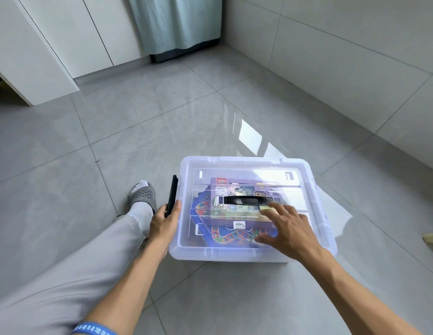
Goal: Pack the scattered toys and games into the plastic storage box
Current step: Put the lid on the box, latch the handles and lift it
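A clear plastic storage box (317,194) sits on the grey tile floor with its see-through lid (235,247) on top. Through the lid I see a purple game box (232,206) lying over a colourful game board (225,235). A black carry handle (247,200) sits in the middle of the lid. My left hand (163,222) grips the black side latch (172,195) at the box's left end. My right hand (289,229) lies flat on the lid, fingers spread, just right of the handle.
My left leg in grey trousers stretches forward, its foot in a grey slipper (141,195) just left of the box. White cabinets (53,44) and a pale curtain (176,22) stand at the back, a tiled wall (355,56) on the right. A pale object (432,239) pokes in at the right edge.
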